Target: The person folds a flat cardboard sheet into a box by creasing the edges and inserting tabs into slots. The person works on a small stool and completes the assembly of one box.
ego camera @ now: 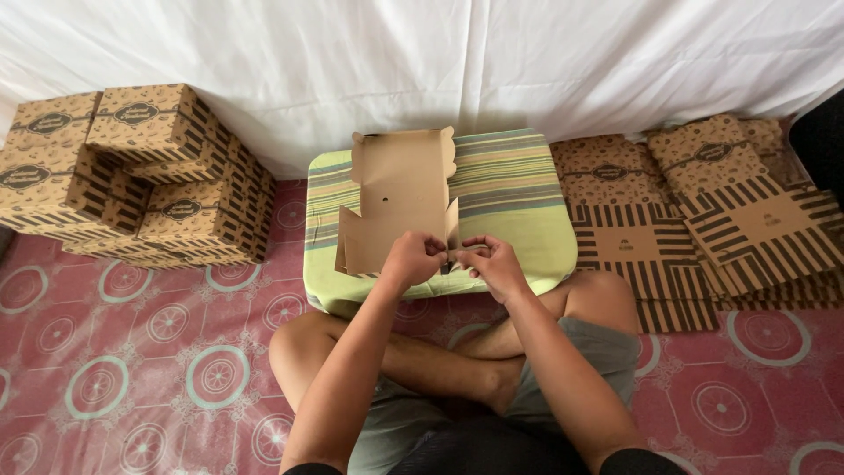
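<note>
Crossed legs [457, 361] sit before a small striped counter [519, 198]. Both the left hand [411, 260] and right hand [495, 264] have fingers pinched shut on the near edge of a half-folded cardboard box [396, 198] lying on the counter, between stacked finished boxes [141, 176] and flat blanks [703, 211].

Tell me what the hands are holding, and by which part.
Both the left hand and right hand pinch the near edge flaps of a partly folded brown cardboard box lying on the striped cushion.

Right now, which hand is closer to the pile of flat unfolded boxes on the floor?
Right. The right hand pinches the near edge of the half-folded box, on the side toward the flat boxes. The left hand grips the same edge, farther away.
</note>
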